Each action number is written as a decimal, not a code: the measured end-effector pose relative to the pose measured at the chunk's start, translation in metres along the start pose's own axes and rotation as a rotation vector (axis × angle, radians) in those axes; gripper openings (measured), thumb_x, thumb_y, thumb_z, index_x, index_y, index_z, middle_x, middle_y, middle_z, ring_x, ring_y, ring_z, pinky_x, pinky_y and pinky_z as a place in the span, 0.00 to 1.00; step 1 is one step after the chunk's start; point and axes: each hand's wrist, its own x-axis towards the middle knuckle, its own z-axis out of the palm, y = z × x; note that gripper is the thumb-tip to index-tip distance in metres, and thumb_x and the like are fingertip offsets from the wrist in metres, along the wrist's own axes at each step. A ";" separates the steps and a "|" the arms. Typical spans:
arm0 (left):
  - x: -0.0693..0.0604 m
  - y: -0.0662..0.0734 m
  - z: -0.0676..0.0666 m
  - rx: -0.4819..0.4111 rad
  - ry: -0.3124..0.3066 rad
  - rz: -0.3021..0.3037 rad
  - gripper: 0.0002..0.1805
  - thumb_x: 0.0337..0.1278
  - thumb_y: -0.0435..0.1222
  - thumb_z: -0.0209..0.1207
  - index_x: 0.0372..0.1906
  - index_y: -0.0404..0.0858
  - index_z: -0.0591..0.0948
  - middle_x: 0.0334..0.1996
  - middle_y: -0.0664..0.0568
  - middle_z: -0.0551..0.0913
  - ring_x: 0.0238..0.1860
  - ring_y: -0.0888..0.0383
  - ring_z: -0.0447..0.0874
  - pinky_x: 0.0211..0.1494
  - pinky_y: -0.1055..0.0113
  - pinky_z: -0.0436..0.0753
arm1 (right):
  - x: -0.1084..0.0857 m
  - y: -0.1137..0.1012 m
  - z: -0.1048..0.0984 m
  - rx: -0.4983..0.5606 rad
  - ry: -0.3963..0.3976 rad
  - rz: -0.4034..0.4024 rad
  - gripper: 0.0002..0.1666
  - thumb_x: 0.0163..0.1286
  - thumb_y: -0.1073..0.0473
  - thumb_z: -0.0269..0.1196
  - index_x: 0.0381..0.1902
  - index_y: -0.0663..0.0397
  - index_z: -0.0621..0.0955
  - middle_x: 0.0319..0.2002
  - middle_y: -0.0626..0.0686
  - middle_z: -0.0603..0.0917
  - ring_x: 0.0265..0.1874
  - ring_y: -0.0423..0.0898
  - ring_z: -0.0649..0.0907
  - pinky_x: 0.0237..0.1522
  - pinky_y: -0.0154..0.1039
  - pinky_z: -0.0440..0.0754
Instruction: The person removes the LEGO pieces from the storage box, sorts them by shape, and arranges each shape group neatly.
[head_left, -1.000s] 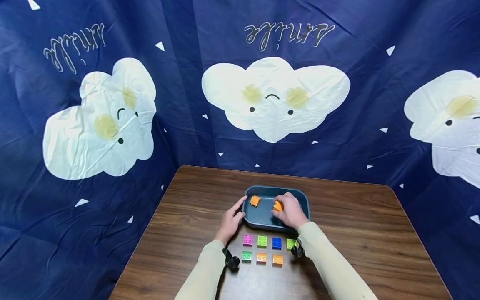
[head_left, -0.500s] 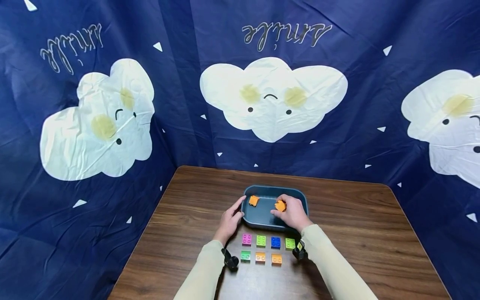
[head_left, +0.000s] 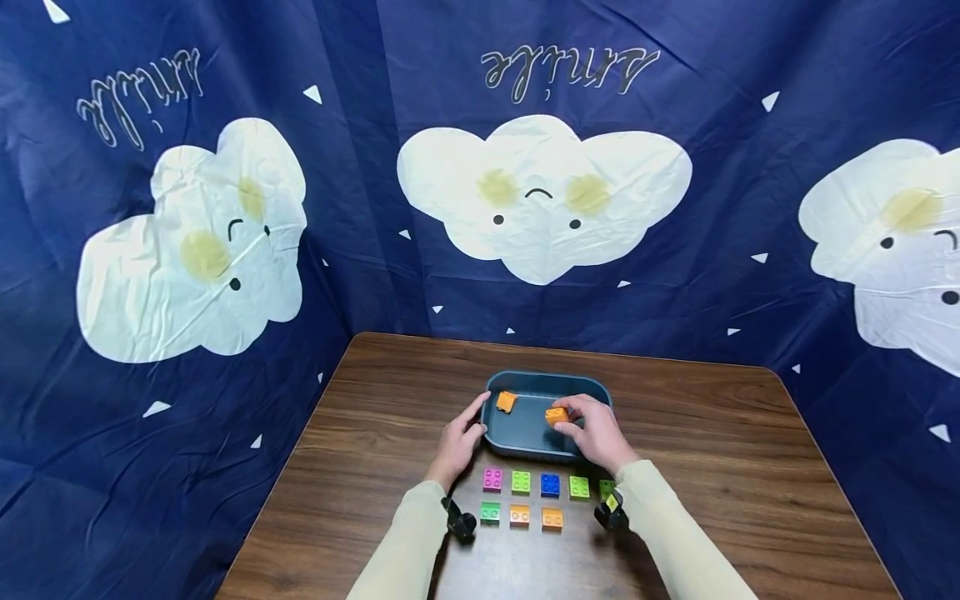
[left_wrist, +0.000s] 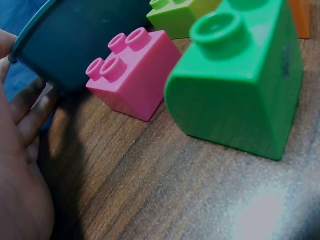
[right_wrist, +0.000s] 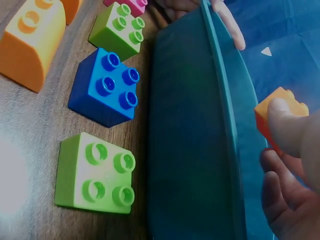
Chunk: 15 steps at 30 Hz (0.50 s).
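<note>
My right hand (head_left: 600, 429) pinches an orange toy brick (head_left: 557, 416) above the inside of a dark blue-green bin (head_left: 525, 450). In the right wrist view the thumb lies on one face of that brick (right_wrist: 274, 112), its studs pointing away. Another orange brick (head_left: 506, 402) lies tilted in the bin's left part. My left hand (head_left: 456, 446) rests against the bin's left end, with fingers fairly straight at the rim. Nearest this hand on the table are a pink brick (left_wrist: 132, 75) and a green brick with a rounded edge (left_wrist: 235, 80).
Bricks stand in two rows before the bin. The back row has lime (head_left: 521, 482), blue (head_left: 550, 485), lime (head_left: 579, 487) and a partly hidden green one (head_left: 606, 488). Two orange bricks (head_left: 519, 515) are in the front row. A blue cloth (head_left: 360, 250) hangs behind the wooden table (head_left: 405, 375).
My right hand has turned the orange brick over, so its studs show differently, and the wrist has shifted slightly right. The left hand has stayed at the bin's end.
</note>
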 end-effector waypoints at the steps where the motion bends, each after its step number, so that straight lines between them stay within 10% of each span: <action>1: 0.000 0.000 0.000 0.002 -0.002 0.002 0.33 0.71 0.37 0.55 0.76 0.66 0.72 0.73 0.57 0.74 0.60 0.52 0.75 0.68 0.45 0.70 | -0.002 0.001 -0.002 0.002 0.015 -0.016 0.17 0.65 0.62 0.75 0.52 0.52 0.89 0.47 0.50 0.86 0.39 0.45 0.84 0.46 0.49 0.87; 15: -0.001 0.005 -0.002 0.008 -0.013 -0.008 0.34 0.72 0.35 0.54 0.77 0.66 0.72 0.71 0.55 0.76 0.59 0.50 0.76 0.64 0.48 0.70 | -0.043 -0.003 -0.019 0.041 0.128 0.018 0.19 0.64 0.60 0.76 0.53 0.51 0.89 0.44 0.48 0.90 0.37 0.42 0.86 0.38 0.36 0.85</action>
